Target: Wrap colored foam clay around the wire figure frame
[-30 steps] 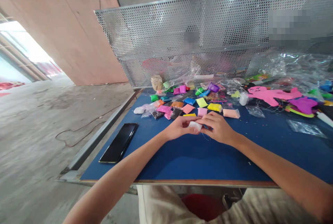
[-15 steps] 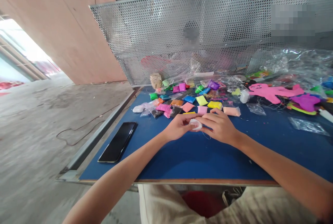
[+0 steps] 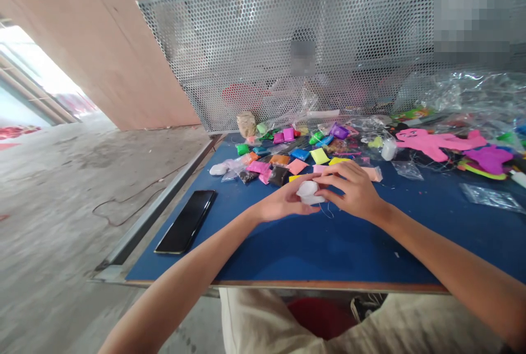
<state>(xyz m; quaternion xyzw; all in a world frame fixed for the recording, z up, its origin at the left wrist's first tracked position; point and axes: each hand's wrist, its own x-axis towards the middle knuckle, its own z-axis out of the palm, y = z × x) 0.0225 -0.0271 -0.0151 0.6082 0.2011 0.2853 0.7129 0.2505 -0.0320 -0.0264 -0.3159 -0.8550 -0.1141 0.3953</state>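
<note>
Between my hands, above the blue table, is a small white rounded piece (image 3: 308,190); I cannot make out its exact kind. My left hand (image 3: 283,200) cups it from the left, thumb at the near side and fingers behind. From the right, the fingertips of my right hand (image 3: 353,189) pinch its edge, partly hiding it. A thin pale loop of thread or wire (image 3: 327,211) hangs just below the right fingers. Beyond my hands lie several small bright packets, among them a black packet (image 3: 279,175) and a salmon packet (image 3: 297,166).
A black phone (image 3: 186,221) lies at the table's left side. At the back right are a pink cut-out figure (image 3: 435,143), a small white container (image 3: 388,149) and clear plastic bags (image 3: 456,96). A perforated metal panel (image 3: 255,41) stands along the far edge.
My right hand has lifted slightly and its fingers have curled. My left hand has opened wider around the white piece, which now shows more of its rounded top.
</note>
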